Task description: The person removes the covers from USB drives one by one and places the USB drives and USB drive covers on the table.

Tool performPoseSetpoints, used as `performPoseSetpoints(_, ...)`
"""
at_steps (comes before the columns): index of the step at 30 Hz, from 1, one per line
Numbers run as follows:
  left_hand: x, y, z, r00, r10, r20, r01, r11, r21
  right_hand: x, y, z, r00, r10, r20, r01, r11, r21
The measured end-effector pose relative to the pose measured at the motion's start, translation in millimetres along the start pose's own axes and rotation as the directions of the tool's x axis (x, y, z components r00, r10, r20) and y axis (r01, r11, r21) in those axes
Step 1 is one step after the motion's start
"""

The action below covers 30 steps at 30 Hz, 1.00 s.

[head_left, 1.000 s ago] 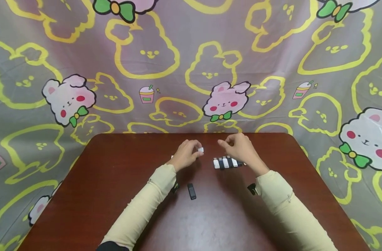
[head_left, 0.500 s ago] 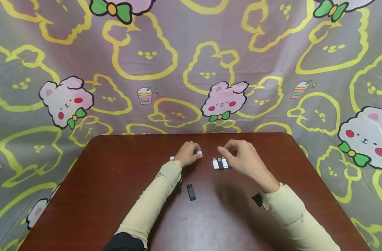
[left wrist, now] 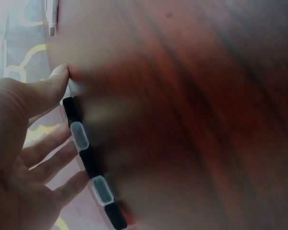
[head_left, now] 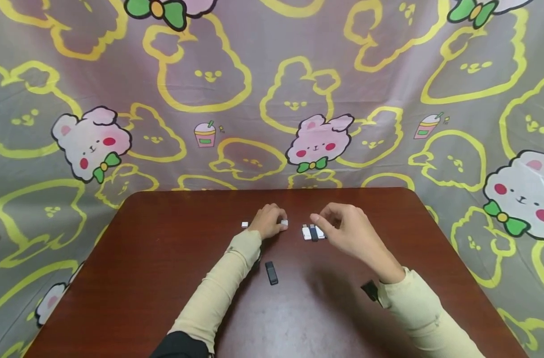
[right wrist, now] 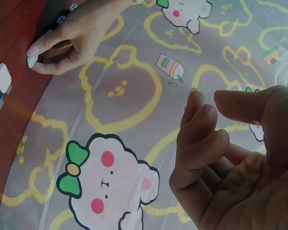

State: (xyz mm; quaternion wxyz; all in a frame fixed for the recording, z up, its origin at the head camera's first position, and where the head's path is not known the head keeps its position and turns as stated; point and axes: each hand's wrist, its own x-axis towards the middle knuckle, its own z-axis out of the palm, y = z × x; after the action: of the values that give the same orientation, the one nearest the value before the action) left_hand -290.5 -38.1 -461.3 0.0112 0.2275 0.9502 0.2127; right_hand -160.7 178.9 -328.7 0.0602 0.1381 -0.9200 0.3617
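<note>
My left hand (head_left: 269, 222) is low over the table's far half, pinching a small white cap (head_left: 284, 223) between thumb and fingertips; the cap also shows as a white piece (right wrist: 32, 61) in the right wrist view. Under that hand runs a row of alternating black and white caps (left wrist: 79, 135), mostly hidden in the head view except a white cap (head_left: 245, 224) at its left end. My right hand (head_left: 349, 228) hovers, loosely curled and holding nothing, over a row of white and black USB sticks (head_left: 306, 233) with metal plugs pointing away. It hides the row's right part.
A black USB stick (head_left: 271, 273) lies alone nearer the front of the brown table (head_left: 142, 278). Behind the table's far edge hangs a patterned curtain (head_left: 245, 99). A dark wrist-worn piece (head_left: 370, 290) shows at the right sleeve.
My left hand has lowered slightly with the white cap, uncovering the white cap at left. My right hand has dropped a little and moved nearer, covering more of the USB row.
</note>
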Motion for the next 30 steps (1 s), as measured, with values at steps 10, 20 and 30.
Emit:
performPoseSetpoints(10,-4.1,-8.9,-1.4,1.0,-0.016,0.001,0.016,1.0,-0.002,-3.0,-6,-5,1.0,-0.017,0.008,0.017,1.0,0.006)
performPoseSetpoints(20,-7.4,-16.2,-5.7,0.999,-0.043,-0.002,0.042,0.998,-0.053,3.9,-9,-5,1.0,-0.021,0.022,0.021,1.0,0.001)
performPoseSetpoints(30,-54.1,-31.1,-26.7,0.965,-0.123,-0.229,0.115,0.992,-0.048,16.9,-5,9,0.992,-0.062,0.106,0.066,0.997,-0.029)
